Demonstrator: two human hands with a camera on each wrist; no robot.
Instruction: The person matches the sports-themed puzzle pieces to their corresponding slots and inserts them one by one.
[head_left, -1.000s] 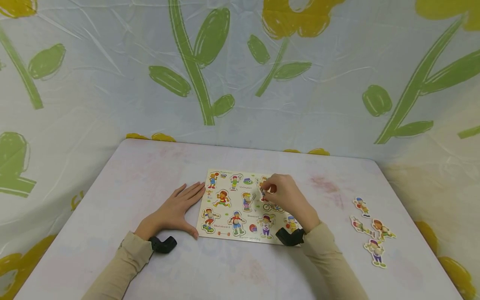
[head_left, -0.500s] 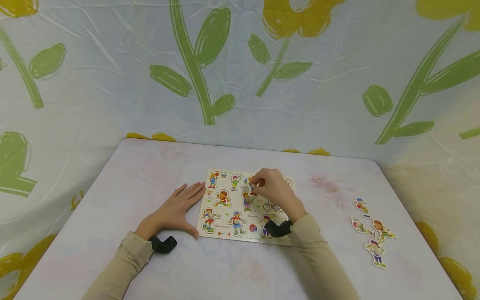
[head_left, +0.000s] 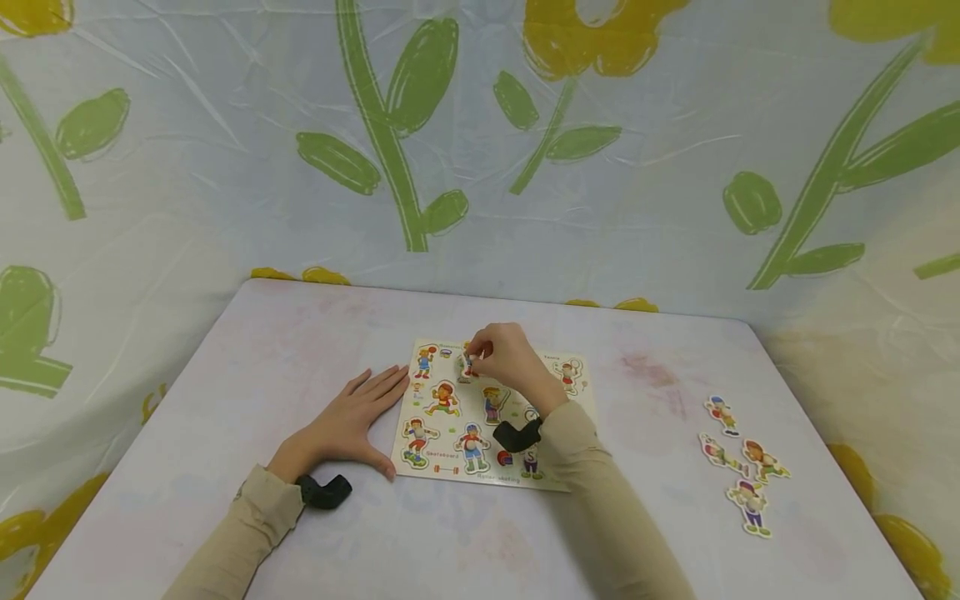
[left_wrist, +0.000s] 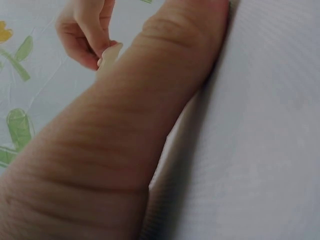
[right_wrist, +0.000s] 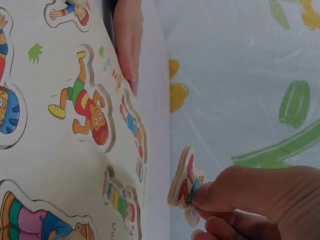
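Right hand (head_left: 512, 360) pinches a wooden figure piece (right_wrist: 186, 182) between thumb and fingers, lifted over the far side of the puzzle board (head_left: 468, 410). Left hand (head_left: 351, 423) lies flat, fingers straight, thumb apart, at board's left edge. Four loose figures (head_left: 751, 505) lie on the worktop (head_left: 412, 542), right of the board.

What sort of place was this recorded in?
Probably a staged indoor recording corner, though the room beyond is hidden: a flower-print sheet rises behind a pale table, which holds a puzzle board and four loose figure pieces.
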